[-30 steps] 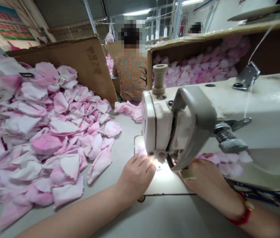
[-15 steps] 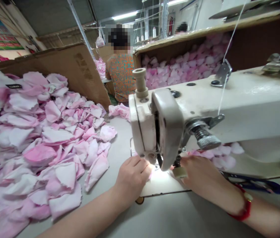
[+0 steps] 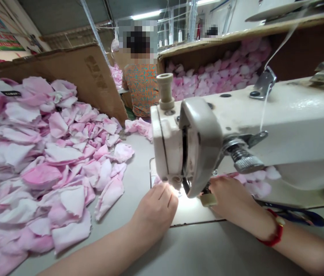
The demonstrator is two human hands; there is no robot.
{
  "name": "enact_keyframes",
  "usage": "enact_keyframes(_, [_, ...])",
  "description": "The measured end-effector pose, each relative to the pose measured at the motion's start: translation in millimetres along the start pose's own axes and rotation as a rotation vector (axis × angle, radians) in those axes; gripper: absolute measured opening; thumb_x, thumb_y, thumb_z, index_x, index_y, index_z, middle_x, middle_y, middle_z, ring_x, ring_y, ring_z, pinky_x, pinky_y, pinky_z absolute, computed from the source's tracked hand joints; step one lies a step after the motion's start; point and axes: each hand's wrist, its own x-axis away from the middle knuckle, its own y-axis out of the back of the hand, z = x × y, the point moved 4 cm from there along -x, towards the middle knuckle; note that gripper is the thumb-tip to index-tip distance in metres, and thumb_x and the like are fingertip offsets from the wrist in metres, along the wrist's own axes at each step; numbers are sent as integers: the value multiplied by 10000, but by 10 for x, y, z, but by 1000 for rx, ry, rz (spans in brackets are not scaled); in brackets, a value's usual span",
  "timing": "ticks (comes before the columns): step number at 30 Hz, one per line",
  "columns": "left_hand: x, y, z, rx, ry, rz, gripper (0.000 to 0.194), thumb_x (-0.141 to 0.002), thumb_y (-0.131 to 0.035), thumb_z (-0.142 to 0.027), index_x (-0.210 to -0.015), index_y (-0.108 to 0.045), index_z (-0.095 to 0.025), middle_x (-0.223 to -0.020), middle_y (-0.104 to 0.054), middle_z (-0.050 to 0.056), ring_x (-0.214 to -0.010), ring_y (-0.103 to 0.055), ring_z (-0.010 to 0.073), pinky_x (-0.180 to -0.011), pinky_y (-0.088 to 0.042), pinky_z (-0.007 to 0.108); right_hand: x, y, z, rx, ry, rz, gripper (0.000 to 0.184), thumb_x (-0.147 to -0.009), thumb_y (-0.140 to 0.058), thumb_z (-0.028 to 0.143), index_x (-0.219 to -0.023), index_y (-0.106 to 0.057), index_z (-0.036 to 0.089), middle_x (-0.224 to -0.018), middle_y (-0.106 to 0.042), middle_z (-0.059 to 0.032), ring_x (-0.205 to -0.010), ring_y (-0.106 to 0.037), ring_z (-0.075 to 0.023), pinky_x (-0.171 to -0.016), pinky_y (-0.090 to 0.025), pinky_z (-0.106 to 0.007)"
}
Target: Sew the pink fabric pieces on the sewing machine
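A white sewing machine [image 3: 245,122] stands before me, its lamp lighting the needle plate [image 3: 186,211]. Just left of the needle area, my left hand [image 3: 156,205] is closed, fingers bent down and pressed together on a small pink fabric piece [image 3: 156,179] that mostly hides under them. My right hand [image 3: 226,195] reaches in from the right, behind the machine's front lever; its fingertips are hidden there, so what they hold does not show. A red band circles the right wrist.
Pink and white fabric pieces [image 3: 44,165] are heaped at left against a cardboard sheet [image 3: 64,76]. More fill a cardboard box [image 3: 228,44] behind the machine. Dark-blue-handled scissors [image 3: 300,214] lie at right, beside several pink pieces [image 3: 258,182]. A person [image 3: 141,88] sits ahead, facing away.
The view has shifted slightly. My left hand has turned a little and stays closed beside the needle; pink cloth now shows beyond its fingers. The right hand remains behind the lever. The thread has slackened.
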Motion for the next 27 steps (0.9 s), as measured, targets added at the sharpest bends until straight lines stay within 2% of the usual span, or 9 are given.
enact_keyframes(5, [-13, -43, 70, 116, 44, 69, 248, -791, -286, -19, -780, -511, -123, -670, -536, 63, -628, -506, 178, -587, -452, 317, 0, 74, -12, 35, 11, -37, 216, -787, -397, 177, -605, -512, 189, -524, -557, -25, -512, -531, -160, -456, -215, -259])
enact_keyframes(9, [29, 1, 274, 412, 115, 129, 255, -728, -336, -17, -862, -500, -159, -754, -530, 35, -689, -502, 147, -618, -462, 258, 57, 66, 34, -39, 75, -21, 133, -771, -442, 188, -685, -543, 193, -571, -572, -5, -531, -528, -153, -455, -213, -253])
enact_keyframes(12, [77, 6, 439, 570, 151, 110, 338, -694, -364, -3, -938, -507, -187, -805, -529, 34, -733, -512, 140, -643, -459, 242, 96, 41, 189, -55, 191, -78, 177, -796, -425, 173, -664, -544, 178, -583, -573, -17, -538, -524, -145, -474, -228, -257])
enact_keyframes(15, [91, -3, 529, 532, 77, 43, 313, -723, -383, -15, -953, -519, -179, -801, -536, 43, -752, -519, 146, -668, -461, 258, 120, 19, 351, -34, 270, -131, 179, -817, -424, 196, -716, -570, 175, -582, -579, -21, -525, -521, -149, -476, -209, -266])
enact_keyframes(18, [77, 40, 537, 411, -51, -60, 200, -791, -391, -57, -906, -533, -140, -781, -560, 58, -802, -524, 169, -697, -465, 290, 143, 19, 417, -31, 289, -120, 169, -831, -414, 215, -784, -573, 184, -602, -588, -13, -513, -513, -144, -474, -185, -271])
enact_keyframes(20, [67, 100, 488, 383, -146, -105, 152, -834, -398, -99, -853, -544, -139, -785, -584, 51, -853, -525, 168, -736, -459, 293, 162, 30, 415, -51, 292, -81, 180, -837, -403, 221, -757, -560, 185, -604, -583, -6, -516, -508, -139, -478, -178, -274])
enact_keyframes(23, [55, 169, 346, 344, -265, -103, 182, -863, -381, -123, -823, -557, -139, -826, -608, 44, -949, -512, 166, -838, -420, 316, 186, 52, 397, -102, 300, -23, 189, -839, -392, 228, -720, -534, 192, -589, -568, 11, -518, -499, -131, -485, -173, -274])
enact_keyframes(25, [32, 151, 276, 324, -243, -56, 231, -866, -342, -101, -812, -564, -136, -818, -610, 50, -916, -528, 169, -842, -412, 338, 188, 58, 380, -134, 317, -2, 187, -841, -382, 226, -720, -522, 196, -603, -568, 17, -525, -497, -127, -487, -174, -272])
enact_keyframes(27, [6, 87, 259, 341, -156, 3, 261, -866, -326, -101, -770, -565, -145, -761, -604, 38, -782, -551, 147, -758, -441, 307, 170, 42, 340, -137, 318, 16, 175, -836, -393, 261, -736, -523, 200, -622, -575, 13, -533, -503, -134, -487, -179, -272])
